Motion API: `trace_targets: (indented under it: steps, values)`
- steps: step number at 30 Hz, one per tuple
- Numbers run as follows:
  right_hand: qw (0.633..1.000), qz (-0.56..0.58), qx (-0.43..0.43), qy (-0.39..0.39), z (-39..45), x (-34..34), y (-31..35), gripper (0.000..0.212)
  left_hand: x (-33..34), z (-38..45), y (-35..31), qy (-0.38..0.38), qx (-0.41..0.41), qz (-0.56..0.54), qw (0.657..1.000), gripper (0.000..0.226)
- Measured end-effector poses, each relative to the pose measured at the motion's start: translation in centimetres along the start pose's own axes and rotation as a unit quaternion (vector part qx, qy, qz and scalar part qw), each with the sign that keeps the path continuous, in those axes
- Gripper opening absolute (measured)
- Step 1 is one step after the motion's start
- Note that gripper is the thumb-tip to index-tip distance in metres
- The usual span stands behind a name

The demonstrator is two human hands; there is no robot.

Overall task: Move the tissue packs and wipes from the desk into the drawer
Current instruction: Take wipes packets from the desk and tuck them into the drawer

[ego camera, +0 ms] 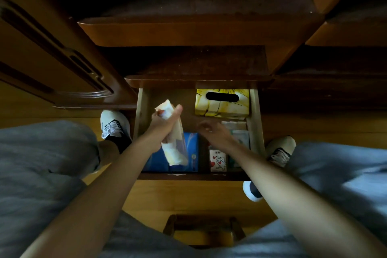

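The left hand (165,125) is gripping a pale tissue pack (174,142), fingers wrapped round it, and holding it above the drawer (139,111), probably to drop it into the bare spot left of the yellow tissue box (222,101). The right hand (211,132), beside that box, is hanging loosely curled and holding nothing, likely clearing room.

Dim light. My grey trousers (41,163) fill both lower corners. White sneakers (112,123) planted on yellow wood floor (184,197). Small wooden stool (204,229) between my knees.
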State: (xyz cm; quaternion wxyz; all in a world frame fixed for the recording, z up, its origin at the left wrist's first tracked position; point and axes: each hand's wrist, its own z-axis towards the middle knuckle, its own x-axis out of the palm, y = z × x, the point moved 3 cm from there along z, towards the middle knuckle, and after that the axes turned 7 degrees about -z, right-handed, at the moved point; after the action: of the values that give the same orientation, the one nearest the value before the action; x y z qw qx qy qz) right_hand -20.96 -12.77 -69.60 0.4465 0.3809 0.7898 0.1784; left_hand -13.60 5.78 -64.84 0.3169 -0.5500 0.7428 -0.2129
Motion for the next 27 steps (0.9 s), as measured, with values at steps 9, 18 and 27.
trace_targets:
  steps: [9,18,27]
  values:
    - [0.983,0.173,-0.020,0.064,-1.5,0.6,3.4,0.032,-0.4,-0.6,0.2,0.004,-0.007,-0.107,0.994,0.039]
    - [0.943,0.323,0.068,0.040,-3.5,-5.5,0.6,0.061,1.6,-2.7,-0.3,0.214,0.048,-0.123,0.968,0.043]
    - [0.954,-0.292,0.060,-0.015,-3.0,-3.9,-6.0,0.073,0.1,-1.5,0.1,0.006,0.074,-0.179,0.981,0.024]
